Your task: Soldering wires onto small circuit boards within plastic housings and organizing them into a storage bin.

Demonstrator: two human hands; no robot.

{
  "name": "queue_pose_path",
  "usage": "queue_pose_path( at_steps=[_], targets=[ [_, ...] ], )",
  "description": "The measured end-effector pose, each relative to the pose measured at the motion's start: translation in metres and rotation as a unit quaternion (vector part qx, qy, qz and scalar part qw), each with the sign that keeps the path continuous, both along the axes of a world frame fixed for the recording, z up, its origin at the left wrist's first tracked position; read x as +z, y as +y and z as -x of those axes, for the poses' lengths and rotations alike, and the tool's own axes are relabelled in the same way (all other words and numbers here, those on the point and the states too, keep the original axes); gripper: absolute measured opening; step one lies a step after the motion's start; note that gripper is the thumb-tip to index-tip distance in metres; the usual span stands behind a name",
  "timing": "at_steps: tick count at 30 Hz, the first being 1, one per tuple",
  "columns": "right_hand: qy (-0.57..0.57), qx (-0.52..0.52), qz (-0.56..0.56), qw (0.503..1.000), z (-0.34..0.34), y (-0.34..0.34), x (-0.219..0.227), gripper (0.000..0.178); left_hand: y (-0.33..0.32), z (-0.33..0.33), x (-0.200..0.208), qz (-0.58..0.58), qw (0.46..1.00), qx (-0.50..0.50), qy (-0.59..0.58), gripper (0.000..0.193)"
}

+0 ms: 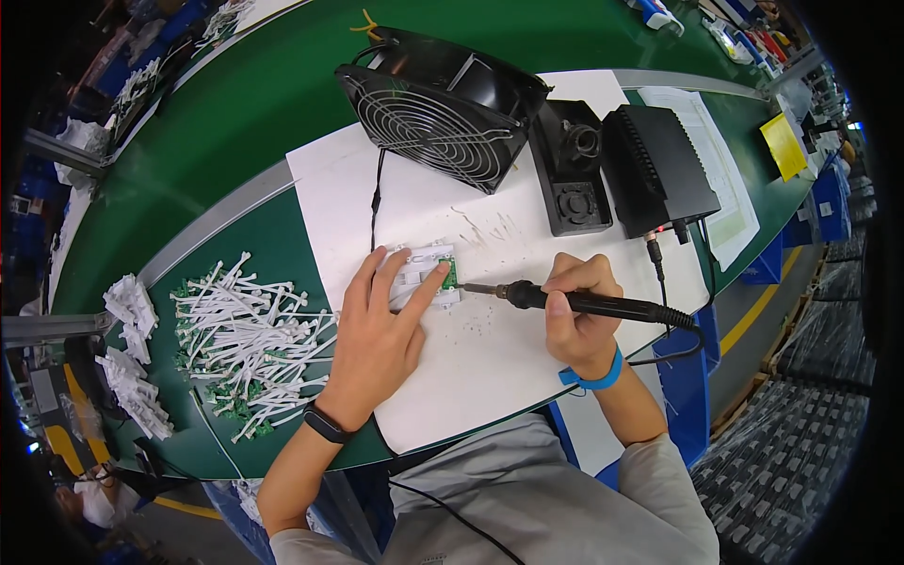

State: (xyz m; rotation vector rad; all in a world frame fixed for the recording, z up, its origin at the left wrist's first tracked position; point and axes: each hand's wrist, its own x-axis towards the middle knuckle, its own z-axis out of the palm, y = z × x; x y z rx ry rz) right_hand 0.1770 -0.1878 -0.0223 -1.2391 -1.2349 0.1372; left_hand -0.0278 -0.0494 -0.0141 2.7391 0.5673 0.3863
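My right hand [584, 306] grips the black handle of a soldering iron [523, 294], its tip pointing left. That tip meets or nearly meets the right edge of a small green circuit board [449, 274]. The board sits at the right end of a white plastic holder [414, 275] on a white sheet. With fingers spread, my left hand [381, 311] holds the holder down, and one fingertip presses on the board. Part of the holder is hidden under those fingers. Left of this hand lies a heap of white cables [254, 330] with small green boards at some ends.
A black fan [433, 113] with a wire grille stands behind the holder. To its right are a black soldering iron stand [576, 179] and a black power unit [657, 169], wired to the iron. White plastic parts [132, 315] lie at the left table edge.
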Motion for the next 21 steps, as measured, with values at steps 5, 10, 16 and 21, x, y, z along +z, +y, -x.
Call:
queue_pose_path(
  at_steps=[5, 10, 16, 21],
  targets=[
    [-0.028, -0.025, -0.01, 0.999, -0.003, -0.003, -0.004, 0.014, 0.001, 0.0, 0.001, -0.006, 1.0, -0.004, 0.005, 0.069],
    [0.028, -0.075, -0.051, 0.995, 0.0, -0.002, -0.005, 0.016, 0.003, 0.002, -0.001, -0.02, 1.0, -0.001, 0.003, 0.066],
    [0.028, -0.123, -0.063, 0.99, 0.001, -0.003, 0.0, 0.016, 0.006, -0.007, -0.007, -0.052, 0.993, 0.017, -0.104, 0.044],
    [0.034, -0.136, -0.084, 0.987, 0.0, -0.001, -0.005, 0.017, -0.006, -0.021, -0.003, -0.007, 0.989, 0.08, -0.125, 0.044]
  ],
)
